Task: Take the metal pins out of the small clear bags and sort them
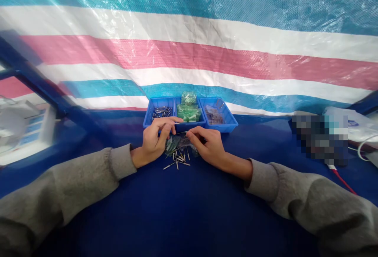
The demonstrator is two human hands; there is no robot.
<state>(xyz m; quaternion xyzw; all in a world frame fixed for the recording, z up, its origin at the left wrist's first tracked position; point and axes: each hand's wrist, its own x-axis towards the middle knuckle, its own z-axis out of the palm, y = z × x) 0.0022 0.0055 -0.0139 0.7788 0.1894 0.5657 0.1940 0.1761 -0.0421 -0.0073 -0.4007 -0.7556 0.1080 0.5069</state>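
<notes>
My left hand is closed in a pinch in front of the blue bins, with a small thin piece, perhaps a rivet, at its fingertips. Close by on the right, my right hand is also pinched, and a thin metal piece shows at its fingertips. Between and below the hands lie clear and greenish plastic bags. A loose pile of metal rivets spreads on the blue table just in front of the bags.
Behind the hands stand a left bin with dark metal pieces, a middle bin with green bags and a right bin with clear bags. A pixelated object and red cable lie right. Striped sheeting hangs behind.
</notes>
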